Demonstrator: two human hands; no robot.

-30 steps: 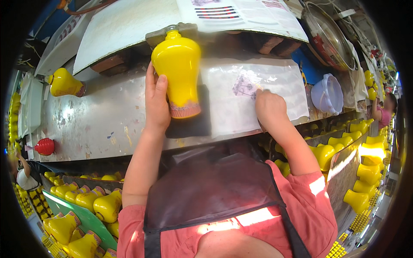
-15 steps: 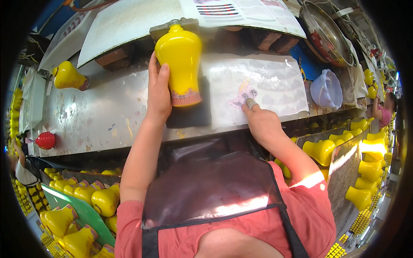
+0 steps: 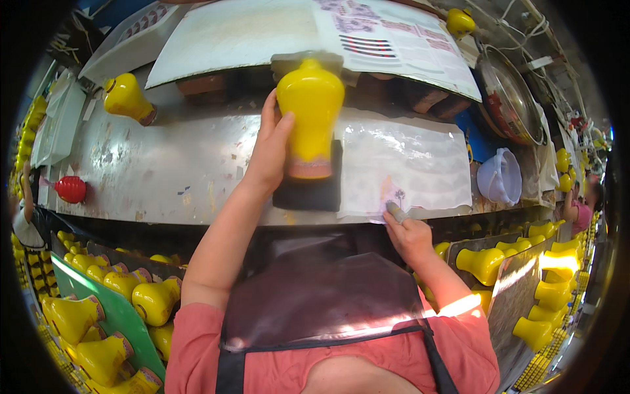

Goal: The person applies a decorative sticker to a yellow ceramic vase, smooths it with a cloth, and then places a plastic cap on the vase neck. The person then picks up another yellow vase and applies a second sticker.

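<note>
My left hand is closed around the left side of a glossy yellow vase with a pink patterned band at its foot. The vase's neck lies against a grey block, and its lower part is above a black pad. On the near edge of a wet white sheet, my right hand grips a small purple and orange floral decal. A grey cover wraps one of its digits, pressed on the decal. The other fingers are curled, their tips partly hidden.
Another yellow vase lies at the left of the metal table, behind a red container. A light purple bucket stands right. Across the back is a board with printed sheets. Several vases fill racks on both sides.
My right hand has drawn the decal toward me, from the middle of the white sheet to its near edge. The whole view has shifted; my left hand still holds the vase.
</note>
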